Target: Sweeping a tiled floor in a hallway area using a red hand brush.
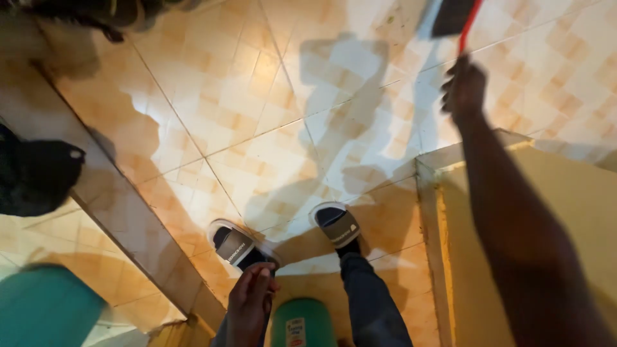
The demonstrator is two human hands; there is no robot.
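My right hand [464, 88] is stretched out ahead at the upper right, closed around a thin red handle [469, 27] that runs up to a dark brush head [452, 15] at the top edge. My left hand [249, 303] hangs low at the bottom centre with its fingers loosely together; I cannot see anything in it. Right beside it is a green bottle [302, 322] with a light label, partly cut off by the frame edge. Below me are my two feet in dark slide sandals, the left sandal [236, 245] and the right sandal [337, 225], on the tiled floor [257, 109].
A yellow wall corner [450, 212] with a pale edge rises at the right. A grey raised strip [122, 212] crosses the floor diagonally at the left. A dark bag-like shape [35, 177] sits at the left edge. A teal container [45, 308] fills the bottom left corner.
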